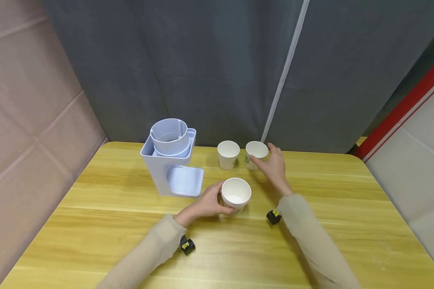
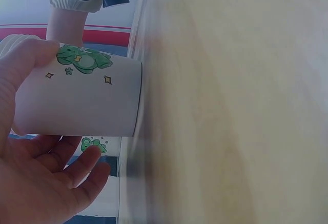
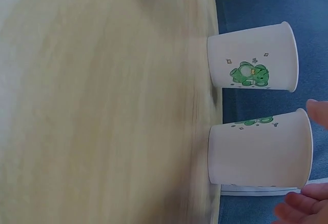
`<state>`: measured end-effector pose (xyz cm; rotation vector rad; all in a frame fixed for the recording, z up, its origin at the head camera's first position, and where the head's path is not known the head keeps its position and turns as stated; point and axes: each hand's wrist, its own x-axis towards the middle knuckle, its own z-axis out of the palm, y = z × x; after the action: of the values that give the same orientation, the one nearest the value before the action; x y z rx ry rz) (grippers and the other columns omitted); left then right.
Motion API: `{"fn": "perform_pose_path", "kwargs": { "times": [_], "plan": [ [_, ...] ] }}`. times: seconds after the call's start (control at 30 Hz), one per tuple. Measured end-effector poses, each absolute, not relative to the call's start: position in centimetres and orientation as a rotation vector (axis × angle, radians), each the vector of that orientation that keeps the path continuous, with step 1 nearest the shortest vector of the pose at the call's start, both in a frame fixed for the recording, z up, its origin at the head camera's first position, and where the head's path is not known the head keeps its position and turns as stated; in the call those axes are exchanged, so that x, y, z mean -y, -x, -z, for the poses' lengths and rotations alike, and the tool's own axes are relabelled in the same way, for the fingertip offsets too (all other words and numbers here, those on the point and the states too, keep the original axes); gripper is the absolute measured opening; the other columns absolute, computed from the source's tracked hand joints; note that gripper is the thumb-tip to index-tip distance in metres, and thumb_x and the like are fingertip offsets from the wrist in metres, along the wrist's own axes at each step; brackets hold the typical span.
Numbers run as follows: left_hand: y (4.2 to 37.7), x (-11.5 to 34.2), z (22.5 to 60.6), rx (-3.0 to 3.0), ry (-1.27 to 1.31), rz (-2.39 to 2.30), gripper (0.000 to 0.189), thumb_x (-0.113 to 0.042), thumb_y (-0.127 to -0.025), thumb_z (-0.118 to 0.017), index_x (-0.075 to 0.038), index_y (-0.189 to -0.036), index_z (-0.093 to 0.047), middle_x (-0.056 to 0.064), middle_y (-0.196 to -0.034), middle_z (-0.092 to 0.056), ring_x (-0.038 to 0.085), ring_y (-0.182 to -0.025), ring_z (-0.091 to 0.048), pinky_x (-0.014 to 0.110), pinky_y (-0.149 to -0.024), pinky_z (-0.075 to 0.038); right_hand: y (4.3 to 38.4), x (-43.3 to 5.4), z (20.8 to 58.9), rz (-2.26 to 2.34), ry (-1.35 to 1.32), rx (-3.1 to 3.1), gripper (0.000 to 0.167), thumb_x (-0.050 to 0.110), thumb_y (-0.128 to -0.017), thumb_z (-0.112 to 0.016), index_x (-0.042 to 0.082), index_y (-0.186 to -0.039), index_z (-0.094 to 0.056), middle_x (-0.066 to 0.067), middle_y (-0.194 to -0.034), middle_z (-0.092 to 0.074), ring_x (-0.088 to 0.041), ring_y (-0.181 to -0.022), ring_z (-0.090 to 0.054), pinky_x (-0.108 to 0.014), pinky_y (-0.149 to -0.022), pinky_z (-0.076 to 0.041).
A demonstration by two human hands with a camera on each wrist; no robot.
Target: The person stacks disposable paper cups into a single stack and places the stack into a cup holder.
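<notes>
Behind everything hangs a dark grey fabric curtain [image 1: 188, 72], close to the back edge of your yellow wood-grain table [image 1: 347, 208]; it seems to leave little room there. To your left stands a pale blue, plastic-looking dispenser [image 1: 156, 173] with a round top and flat tray, just beside your left hand [image 1: 207, 202], so a swing that way would be tight. That hand's thumb and forefinger grasp a white paper cup with green print [image 2: 82, 96], perhaps several nested; whether its base touches the table, I cannot tell. Your right hand [image 1: 276, 165] spreads around a second white paper cup [image 3: 259, 155] at the back, fingers loose, no firm pinch visible. The step in hand looks like taking hold of it; the next move calls for settling thumb and fingers evenly on its thin wall. A third, upright white paper cup [image 3: 253, 57] stands just to its left: keep your thumb clear. Mind the small black wrist camera [image 1: 273, 217] too.
</notes>
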<state>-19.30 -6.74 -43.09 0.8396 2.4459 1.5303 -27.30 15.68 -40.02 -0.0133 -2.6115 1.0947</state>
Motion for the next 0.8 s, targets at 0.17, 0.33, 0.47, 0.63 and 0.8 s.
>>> {"fn": "perform_pose_path", "kwargs": {
  "times": [0.17, 0.33, 0.47, 0.63, 0.8],
  "plan": [
    [19.3, 6.7, 43.1, -2.445, -0.845, -1.535, 0.075, -0.012, -0.064, -0.085, 0.001, -0.128, -0.049, 0.012, -0.119, -0.058, 0.024, -0.111, -0.053, 0.041, -0.099, -0.038, 28.0, -15.8, 40.2, -1.036, 0.032, 2.668, 0.086, 0.039, -0.076, -0.075, -0.009, -0.136, -0.038, -0.028, -0.129, -0.044, -0.040, -0.118, -0.044, -0.050, -0.097, -0.039],
    [19.3, 6.7, 43.1, -2.437, -0.847, -1.546, 0.075, -0.011, -0.064, -0.085, 0.001, -0.129, -0.048, 0.012, -0.119, -0.058, 0.024, -0.111, -0.053, 0.041, -0.100, -0.038, 28.4, -15.8, 40.3, -1.012, 0.047, 2.708, 0.087, 0.043, -0.075, -0.075, -0.009, -0.135, -0.038, -0.028, -0.127, -0.046, -0.040, -0.115, -0.045, -0.051, -0.093, -0.042],
    [19.2, 6.7, 43.1, -2.435, -0.844, -1.549, 0.075, -0.011, -0.064, -0.085, 0.001, -0.129, -0.048, 0.012, -0.119, -0.058, 0.024, -0.111, -0.053, 0.041, -0.100, -0.038, 28.5, -15.8, 40.3, -1.010, 0.052, 2.728, 0.089, 0.045, -0.074, -0.075, -0.008, -0.135, -0.039, -0.027, -0.125, -0.048, -0.038, -0.113, -0.047, -0.050, -0.091, -0.044],
    [19.2, 6.7, 43.0, -2.443, -0.845, -1.543, 0.075, -0.011, -0.064, -0.085, 0.001, -0.128, -0.049, 0.012, -0.119, -0.058, 0.024, -0.111, -0.053, 0.041, -0.099, -0.039, 28.8, -15.7, 40.2, -1.013, 0.059, 2.723, 0.090, 0.046, -0.073, -0.075, -0.006, -0.136, -0.039, -0.025, -0.126, -0.047, -0.037, -0.112, -0.047, -0.049, -0.091, -0.044],
    [19.1, 6.7, 42.9, -2.443, -0.838, -1.544, 0.074, -0.011, -0.064, -0.085, 0.001, -0.128, -0.049, 0.012, -0.119, -0.058, 0.024, -0.111, -0.053, 0.041, -0.099, -0.039, 28.8, -15.6, 39.9, -1.015, 0.047, 2.713, 0.087, 0.046, -0.073, -0.075, -0.005, -0.134, -0.041, -0.024, -0.125, -0.048, -0.037, -0.110, -0.048, -0.049, -0.089, -0.044]
  ]
}}
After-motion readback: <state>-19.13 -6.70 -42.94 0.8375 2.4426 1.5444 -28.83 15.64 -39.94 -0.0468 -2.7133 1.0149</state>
